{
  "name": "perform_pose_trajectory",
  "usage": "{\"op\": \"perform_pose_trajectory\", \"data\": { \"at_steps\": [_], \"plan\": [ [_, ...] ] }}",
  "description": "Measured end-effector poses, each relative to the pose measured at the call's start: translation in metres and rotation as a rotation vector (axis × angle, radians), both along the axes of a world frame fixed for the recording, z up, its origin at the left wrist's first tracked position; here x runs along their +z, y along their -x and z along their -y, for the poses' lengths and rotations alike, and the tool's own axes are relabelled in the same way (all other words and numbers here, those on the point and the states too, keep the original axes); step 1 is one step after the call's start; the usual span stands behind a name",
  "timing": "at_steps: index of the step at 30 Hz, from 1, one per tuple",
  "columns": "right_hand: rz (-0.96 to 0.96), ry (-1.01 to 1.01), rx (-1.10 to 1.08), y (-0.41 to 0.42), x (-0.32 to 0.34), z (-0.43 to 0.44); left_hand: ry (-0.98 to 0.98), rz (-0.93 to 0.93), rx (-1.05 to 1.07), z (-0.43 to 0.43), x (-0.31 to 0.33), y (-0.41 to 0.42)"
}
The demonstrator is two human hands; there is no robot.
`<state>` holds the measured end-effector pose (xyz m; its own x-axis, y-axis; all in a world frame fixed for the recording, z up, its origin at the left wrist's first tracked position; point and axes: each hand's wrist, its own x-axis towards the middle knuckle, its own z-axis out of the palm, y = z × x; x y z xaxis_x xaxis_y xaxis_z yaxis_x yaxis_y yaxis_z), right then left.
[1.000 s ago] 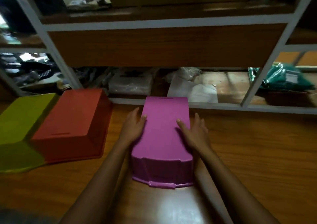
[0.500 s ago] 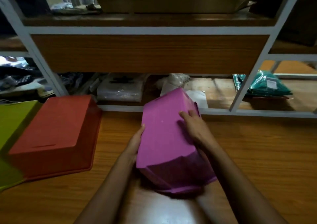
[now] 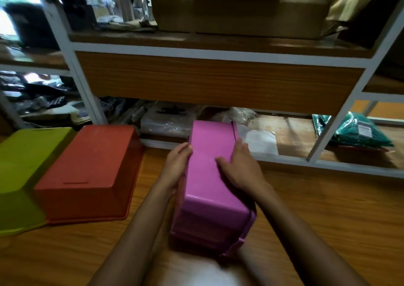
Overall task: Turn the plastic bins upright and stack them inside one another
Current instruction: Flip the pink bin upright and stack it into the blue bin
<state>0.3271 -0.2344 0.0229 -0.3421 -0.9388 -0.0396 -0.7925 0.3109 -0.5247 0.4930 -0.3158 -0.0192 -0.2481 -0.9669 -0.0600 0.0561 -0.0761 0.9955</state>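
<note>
Three bins: pink, red and green, all set on the wooden floor [image 3: 328, 209] before a shelf unit [image 3: 218, 84].
Pink bin [image 3: 209, 176]: tilted onto one side, held between both hands.
Left hand [image 3: 177, 165]: fingers closed against the bin's left wall.
Right hand [image 3: 240, 167]: fingers spread and pressed on the upper face, gripping.
Red bin [image 3: 87, 172]: upside down, left of pink.
Green bin [image 3: 21, 172]: upside down, touching red.

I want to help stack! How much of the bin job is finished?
Nothing is stacked yet. The left hand and right hand grip the pink bin, tipped partway over. The red bin and green bin lie upside down, waiting to be turned and nested.
</note>
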Motion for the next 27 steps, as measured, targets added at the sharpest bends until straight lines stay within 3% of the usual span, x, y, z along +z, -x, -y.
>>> {"op": "perform_pose_trajectory", "data": {
  "at_steps": [5,10,12,15,18,21,23,27],
  "plan": [
    [0.226,0.254,-0.088,-0.011,-0.010,0.006,-0.099,-0.129,-0.039,-0.001,-0.003,-0.015],
    [0.236,0.324,-0.117,-0.021,-0.011,0.004,-0.130,-0.111,-0.054,-0.013,-0.012,-0.013],
    [0.236,0.336,-0.127,-0.021,-0.014,0.003,0.049,0.037,-0.025,-0.015,-0.010,-0.016],
    [0.270,0.339,-0.152,-0.024,-0.014,0.006,0.531,0.460,0.069,-0.009,-0.001,-0.019],
    [0.339,0.347,-0.157,-0.037,-0.009,0.012,0.724,0.640,-0.010,-0.009,0.010,-0.013],
    [0.398,0.383,-0.062,-0.047,-0.004,0.011,0.581,0.700,0.024,-0.013,0.031,-0.017],
    [0.306,0.351,0.035,-0.044,-0.010,0.008,0.377,0.628,0.012,-0.014,0.045,-0.029],
    [-0.217,-0.235,0.231,-0.033,-0.047,0.005,0.023,0.333,-0.094,-0.004,0.043,-0.061]
  ]
}}
